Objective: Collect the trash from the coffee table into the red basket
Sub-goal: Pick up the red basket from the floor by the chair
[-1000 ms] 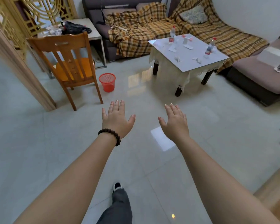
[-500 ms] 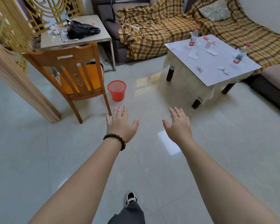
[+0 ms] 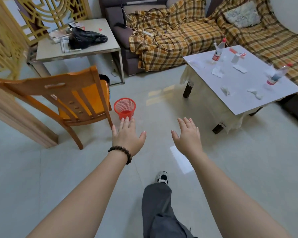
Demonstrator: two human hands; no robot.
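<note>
A small red mesh basket stands on the floor beside a wooden chair. My left hand, with a bead bracelet at the wrist, hovers just in front of it, fingers spread and empty. My right hand is also open and empty, over bare floor. The white-topped coffee table at the right carries crumpled white tissues, two plastic bottles, a small cup and a red-and-white wrapper. Both hands are well short of the table.
An orange wooden chair stands left of the basket. Behind it a grey side table holds a black bag. Plaid-covered sofas run along the back and right. My leg and shoe step forward on the glossy tiled floor.
I have walked forward; the basket, chair and coffee table are all nearer and larger. Both hands stay open and stretched ahead, the left now close to the basket.
</note>
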